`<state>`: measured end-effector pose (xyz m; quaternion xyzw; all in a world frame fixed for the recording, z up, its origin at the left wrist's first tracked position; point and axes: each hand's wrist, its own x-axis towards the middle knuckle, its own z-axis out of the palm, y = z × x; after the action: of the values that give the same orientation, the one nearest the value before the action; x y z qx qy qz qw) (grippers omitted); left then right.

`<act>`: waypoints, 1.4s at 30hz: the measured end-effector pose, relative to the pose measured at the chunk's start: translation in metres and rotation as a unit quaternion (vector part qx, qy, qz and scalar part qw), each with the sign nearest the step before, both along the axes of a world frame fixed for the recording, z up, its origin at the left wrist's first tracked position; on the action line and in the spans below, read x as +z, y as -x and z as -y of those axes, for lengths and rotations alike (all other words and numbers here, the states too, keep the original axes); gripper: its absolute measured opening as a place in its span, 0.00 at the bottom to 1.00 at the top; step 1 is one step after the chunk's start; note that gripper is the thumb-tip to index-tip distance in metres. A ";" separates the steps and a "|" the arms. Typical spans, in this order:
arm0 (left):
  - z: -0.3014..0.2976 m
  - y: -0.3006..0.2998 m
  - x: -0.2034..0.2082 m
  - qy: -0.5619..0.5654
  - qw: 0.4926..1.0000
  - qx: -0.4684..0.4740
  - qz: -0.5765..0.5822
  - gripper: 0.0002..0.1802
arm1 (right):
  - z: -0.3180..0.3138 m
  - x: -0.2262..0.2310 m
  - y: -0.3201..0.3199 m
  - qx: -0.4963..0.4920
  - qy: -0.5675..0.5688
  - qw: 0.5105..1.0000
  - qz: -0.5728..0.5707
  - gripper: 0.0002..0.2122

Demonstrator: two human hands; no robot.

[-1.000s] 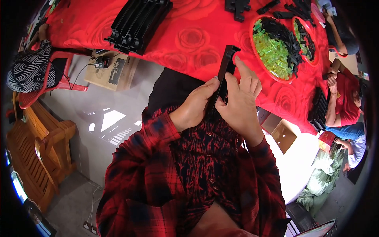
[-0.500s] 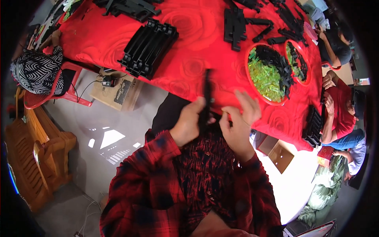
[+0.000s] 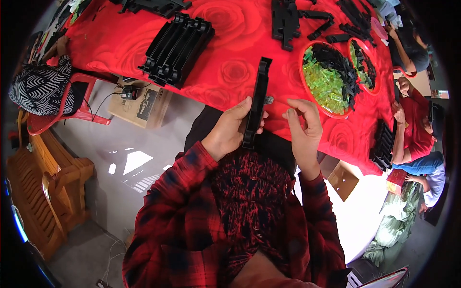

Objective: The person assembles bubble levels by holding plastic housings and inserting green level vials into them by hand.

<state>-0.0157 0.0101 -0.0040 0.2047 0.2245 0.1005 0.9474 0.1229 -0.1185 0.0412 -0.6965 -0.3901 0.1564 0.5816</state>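
My left hand (image 3: 227, 128) is closed round a long, narrow black plastic part (image 3: 258, 98), which stands tilted over the table's near edge with its hollow channel showing. Just right of it is a small greyish, shiny piece (image 3: 269, 100); whether it is joined to the part I cannot tell. My right hand (image 3: 306, 128) hovers to the right, apart from the part. Its thumb and forefinger come close together in a loose pinch, with a tiny greenish spot at the tips too small to name.
On the red rose-patterned tablecloth (image 3: 235, 72) lie a row of black parts (image 3: 177, 50) and further black pieces (image 3: 285, 24). Two red-rimmed bowls (image 3: 307, 92) hold yellow-green clear and black pieces. Other people sit left and right; a cardboard box (image 3: 137, 108) stands below.
My right hand has drawn away from the black part, to the right. The part now shows its channelled side more. The whole view has shifted slightly.
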 end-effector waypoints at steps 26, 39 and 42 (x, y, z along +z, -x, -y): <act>-0.040 0.002 0.022 -0.171 0.936 -0.308 0.033 0.28 | 0.023 0.068 -0.056 0.181 0.215 0.875 0.394 0.31; -0.010 -0.008 0.001 -0.051 0.986 0.003 0.161 0.36 | 0.036 0.010 -0.022 -0.028 0.113 0.900 0.420 0.17; 0.007 -0.021 0.014 -0.098 0.983 0.041 0.148 0.24 | 0.029 0.006 -0.005 -0.029 0.090 0.883 0.460 0.19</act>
<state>0.0052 0.0029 0.0096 0.2701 0.0790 0.1895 0.9407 0.1277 -0.1475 0.0467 -0.7504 -0.5776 -0.1644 0.2761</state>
